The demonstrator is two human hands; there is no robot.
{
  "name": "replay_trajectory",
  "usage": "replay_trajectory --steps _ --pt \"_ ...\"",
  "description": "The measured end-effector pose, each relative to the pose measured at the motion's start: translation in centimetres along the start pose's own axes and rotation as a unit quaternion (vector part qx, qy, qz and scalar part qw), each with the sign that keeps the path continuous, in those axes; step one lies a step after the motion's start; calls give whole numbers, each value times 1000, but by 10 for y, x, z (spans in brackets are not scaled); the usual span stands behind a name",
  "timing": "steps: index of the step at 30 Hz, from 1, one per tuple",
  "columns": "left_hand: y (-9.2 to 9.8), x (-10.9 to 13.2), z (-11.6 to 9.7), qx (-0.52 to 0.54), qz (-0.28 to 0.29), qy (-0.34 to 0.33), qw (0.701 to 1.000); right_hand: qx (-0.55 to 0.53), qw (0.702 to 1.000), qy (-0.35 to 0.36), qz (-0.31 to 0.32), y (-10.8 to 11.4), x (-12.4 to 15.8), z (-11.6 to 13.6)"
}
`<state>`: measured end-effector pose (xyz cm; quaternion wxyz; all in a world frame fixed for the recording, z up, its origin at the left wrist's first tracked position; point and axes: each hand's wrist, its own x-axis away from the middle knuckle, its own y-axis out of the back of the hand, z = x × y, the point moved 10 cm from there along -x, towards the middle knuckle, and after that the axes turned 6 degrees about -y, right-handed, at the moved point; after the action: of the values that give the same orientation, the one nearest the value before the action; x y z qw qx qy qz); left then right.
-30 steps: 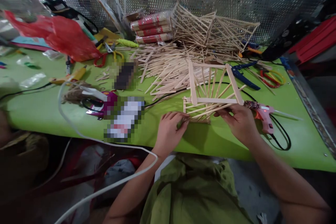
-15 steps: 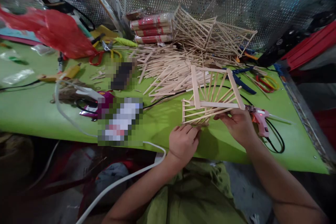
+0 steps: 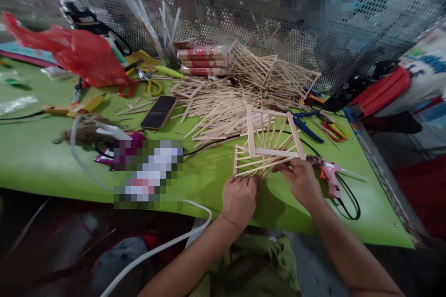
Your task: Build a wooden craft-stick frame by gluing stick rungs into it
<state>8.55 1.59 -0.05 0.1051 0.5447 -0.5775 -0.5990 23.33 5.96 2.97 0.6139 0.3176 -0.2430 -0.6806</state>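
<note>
A small frame built of popsicle sticks and thin round sticks (image 3: pixel 275 152) is held tilted over the green table, its square stick end facing up and away from me. My left hand (image 3: pixel 240 199) grips its lower left edge with the fingers curled over it. With thumb and fingers, my right hand (image 3: pixel 299 181) pinches the frame's lower right corner from below; the fingertips are partly hidden. Just right of that hand lies a pink glue gun (image 3: pixel 331 178) with a clear glue stick in its back. Behind the frame spreads a heap of loose popsicle sticks (image 3: pixel 223 111).
A larger stick structure (image 3: pixel 275 69) and packs of sticks (image 3: pixel 204 61) stand at the back before a perforated metal panel. Dark blue pliers (image 3: pixel 306 125), a phone (image 3: pixel 159 112), a yellow glue gun (image 3: pixel 76 108) and a red plastic bag (image 3: pixel 83 55) lie around. A white cable (image 3: pixel 156 236) crosses the front edge.
The view has turned slightly to the right and up, so everything sits further left and lower. Both hands keep their hold on the stick frame, which looks nearly unchanged in tilt.
</note>
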Motion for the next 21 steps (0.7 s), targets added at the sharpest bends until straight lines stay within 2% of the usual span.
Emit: replay_trajectory --steps 7,12,16,21 --pt "-5 -1 -1 -18 11 9 1000 -51 996 -29 -62 1 -1 -4" --pt "-5 -2 -2 -15 2 7 1000 -138 987 -51 -60 -2 -5 -7" --pt "-10 0 2 6 29 17 999 -205 975 -52 -62 -1 -8 -7" --pt "-10 9 4 10 58 25 998 -229 968 -63 -85 1 -10 -10"
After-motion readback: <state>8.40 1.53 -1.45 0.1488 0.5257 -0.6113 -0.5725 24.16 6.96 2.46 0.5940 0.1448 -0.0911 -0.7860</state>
